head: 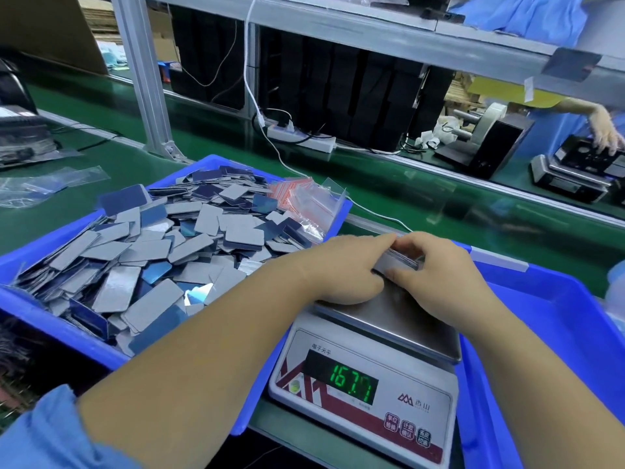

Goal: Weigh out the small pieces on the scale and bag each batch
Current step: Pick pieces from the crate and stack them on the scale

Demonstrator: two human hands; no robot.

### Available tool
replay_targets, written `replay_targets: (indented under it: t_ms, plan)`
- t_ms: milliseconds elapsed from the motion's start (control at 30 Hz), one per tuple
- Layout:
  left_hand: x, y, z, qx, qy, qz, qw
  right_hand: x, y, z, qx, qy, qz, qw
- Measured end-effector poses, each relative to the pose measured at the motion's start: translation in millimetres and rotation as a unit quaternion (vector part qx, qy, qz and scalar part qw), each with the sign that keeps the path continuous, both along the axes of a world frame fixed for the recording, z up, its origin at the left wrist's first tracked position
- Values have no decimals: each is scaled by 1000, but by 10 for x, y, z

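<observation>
On the green bench point(209, 164), under a metal shelf frame point(145, 79), your left hand point(341, 265) and right hand point(436, 265) pinch a stack of pieces point(399, 260) over the scale point(368, 377). A blue bin point(30, 302) of loose pieces point(162, 252) and small bags point(304, 201) crowds its left; another blue bin point(554, 333) sits right.

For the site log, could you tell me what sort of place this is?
Probably a factory packing line: a green conveyor belt, a digital scale, and a blue bin heaped with small flat pieces.

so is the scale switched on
On: the scale shows lit green digits on its display, while both hands hold a stack of pieces over its pan.
</observation>
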State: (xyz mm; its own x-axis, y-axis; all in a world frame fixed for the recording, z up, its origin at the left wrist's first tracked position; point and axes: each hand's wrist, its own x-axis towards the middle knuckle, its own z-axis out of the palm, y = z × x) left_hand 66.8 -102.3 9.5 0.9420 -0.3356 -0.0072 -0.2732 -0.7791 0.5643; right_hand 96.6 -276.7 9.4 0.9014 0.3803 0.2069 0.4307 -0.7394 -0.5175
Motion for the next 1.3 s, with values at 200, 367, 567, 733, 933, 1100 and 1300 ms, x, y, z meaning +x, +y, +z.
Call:
replay_targets:
  t_ms: [200, 367, 567, 733, 933, 1100, 1300]
  plan:
    - [3, 132, 76, -161, -33, 53, 985, 5, -67, 88, 168, 124, -16, 978]
    - [-3, 188, 102, -204, 0, 41, 978, 4, -86, 130, 268, 223, 40, 937]
    - [-1, 187, 107, -262, 12, 27, 965, 48, -132, 134, 335, 256, 49, 905]
    - [6, 190, 100, -306, 34, 16, 951, 64, -158, 162, 380, 286, 44, 878]
    - [32, 187, 69, -332, 53, 23, 942, 64, -188, 162, 373, 281, 42, 883]
    - [50, 204, 51, -365, 74, 52, 927, 69, -160, 148, 378, 169, 21, 910]
    - [54, 195, 41, -384, 85, 74, 916, 47, -126, 108, 347, 18, 50, 936]
